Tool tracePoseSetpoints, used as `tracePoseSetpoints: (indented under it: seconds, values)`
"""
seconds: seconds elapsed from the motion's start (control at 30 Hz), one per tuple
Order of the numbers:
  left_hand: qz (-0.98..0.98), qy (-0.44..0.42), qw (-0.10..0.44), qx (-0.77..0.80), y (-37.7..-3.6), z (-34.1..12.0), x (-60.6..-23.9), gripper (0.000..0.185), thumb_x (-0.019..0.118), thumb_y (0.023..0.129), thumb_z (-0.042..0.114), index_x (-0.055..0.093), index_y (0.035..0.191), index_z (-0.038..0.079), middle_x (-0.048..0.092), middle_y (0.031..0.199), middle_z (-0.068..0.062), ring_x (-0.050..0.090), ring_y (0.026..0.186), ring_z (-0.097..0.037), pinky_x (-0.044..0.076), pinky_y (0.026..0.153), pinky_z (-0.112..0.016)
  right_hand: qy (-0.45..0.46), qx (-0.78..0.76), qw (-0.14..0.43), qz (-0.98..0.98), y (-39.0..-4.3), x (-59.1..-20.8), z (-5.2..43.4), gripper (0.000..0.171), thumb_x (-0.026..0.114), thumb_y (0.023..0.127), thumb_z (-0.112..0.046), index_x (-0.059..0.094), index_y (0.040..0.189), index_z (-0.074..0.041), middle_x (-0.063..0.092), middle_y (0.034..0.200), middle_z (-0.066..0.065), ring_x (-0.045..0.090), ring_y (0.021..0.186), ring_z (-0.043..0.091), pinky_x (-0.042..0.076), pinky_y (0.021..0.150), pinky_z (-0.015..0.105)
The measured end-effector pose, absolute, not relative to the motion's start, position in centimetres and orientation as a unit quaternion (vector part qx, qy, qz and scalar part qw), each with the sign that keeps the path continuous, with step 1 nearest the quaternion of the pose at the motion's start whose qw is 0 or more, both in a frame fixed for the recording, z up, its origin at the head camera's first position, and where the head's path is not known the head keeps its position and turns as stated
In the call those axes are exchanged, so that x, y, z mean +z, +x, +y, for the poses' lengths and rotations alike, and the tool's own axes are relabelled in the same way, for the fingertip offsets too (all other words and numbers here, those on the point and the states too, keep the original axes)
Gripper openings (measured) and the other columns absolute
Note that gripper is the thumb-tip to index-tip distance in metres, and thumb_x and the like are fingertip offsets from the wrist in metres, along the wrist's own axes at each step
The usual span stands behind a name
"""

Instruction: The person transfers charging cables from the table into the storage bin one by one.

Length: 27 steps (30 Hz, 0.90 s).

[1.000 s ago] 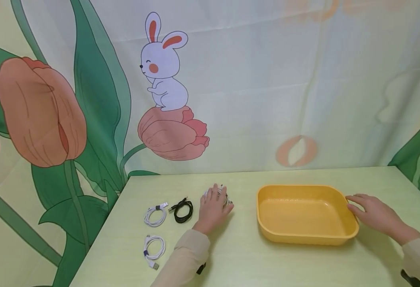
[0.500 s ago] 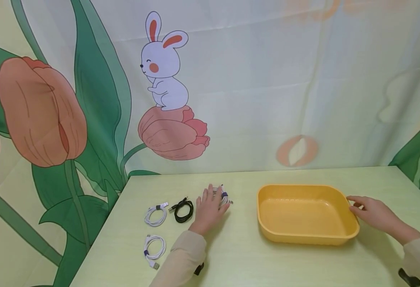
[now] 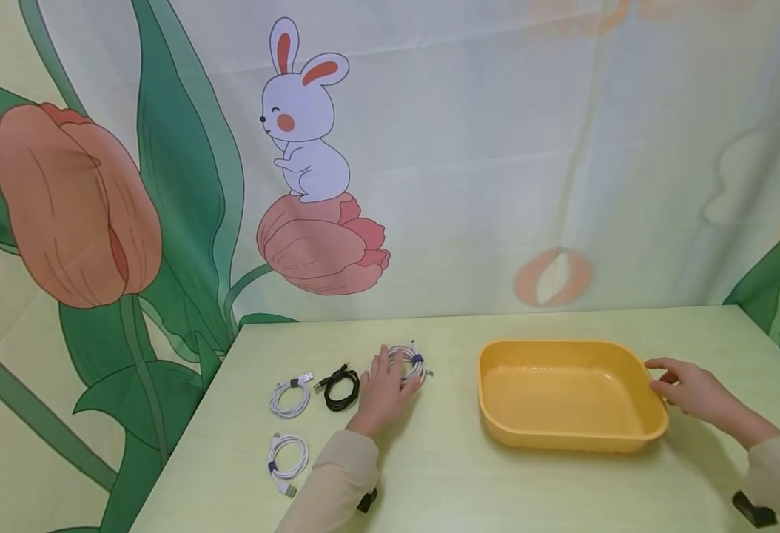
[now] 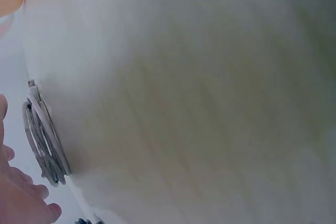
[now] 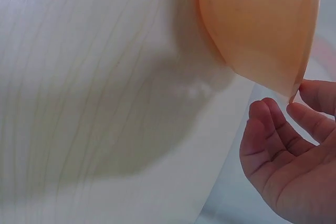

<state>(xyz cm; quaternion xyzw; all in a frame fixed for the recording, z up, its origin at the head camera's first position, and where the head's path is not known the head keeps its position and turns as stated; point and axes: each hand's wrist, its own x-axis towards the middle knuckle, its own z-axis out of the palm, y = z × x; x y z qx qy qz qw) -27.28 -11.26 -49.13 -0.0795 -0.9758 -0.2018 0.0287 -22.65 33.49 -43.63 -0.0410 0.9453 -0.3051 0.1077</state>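
From the head, a coiled white cable (image 3: 419, 368) lies at the back of the table (image 3: 443, 481), partly covered by the left hand (image 3: 383, 394), whose fingers are extended over its near-left side; a black cable (image 3: 341, 406) sits just left of that hand, and a back-left white cable (image 3: 294, 383) and a front-left white cable (image 3: 272, 466) lie farther left. The coil is roundish, one connector end pointing toward the back edge, another rightward. Well apart to its right, the yellow tray (image 3: 566, 403) stretches its long axis left to right, the right hand (image 3: 693, 394) at its right end. In the left wrist view the fingers are near the coil; whether they touch cannot be told. In the right wrist view the thumb and a finger pinch the tray's rim, other fingers curling loosely.
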Motion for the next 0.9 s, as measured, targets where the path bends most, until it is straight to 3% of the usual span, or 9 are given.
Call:
tracePoseSetpoints:
  seconds: [0.47, 0.9]
  values:
    - [-0.975, -0.057, 0.015, -0.216, -27.23, -11.47, -49.16, 0.065, 0.039, 0.090, 0.047, 0.020, 0.141, 0.012, 0.012, 0.146, -0.019, 0.016, 0.133, -0.036, 0.018, 0.104, -0.056, -0.008, -0.384, 0.140, 0.913, -22.80, -43.39, 33.14, 0.048, 0.048, 0.089, -0.013, 0.028, 0.125, 0.012, 0.055, 0.091, 0.017, 0.052, 0.068, 0.017, 0.051, 0.060, 0.030]
    - [-0.957, -0.045, 0.010, -0.285, -27.40, -11.73, -48.65, 0.064, 0.043, 0.090, 0.040, 0.022, 0.139, 0.005, 0.015, 0.144, -0.025, 0.018, 0.132, -0.038, 0.020, 0.105, -0.052, 0.024, -0.418, 0.155, 0.895, -23.00, -43.50, 33.04, 0.048, 0.046, 0.088, -0.008, 0.025, 0.125, 0.013, 0.054, 0.089, 0.015, 0.054, 0.067, 0.017, 0.053, 0.062, 0.031]
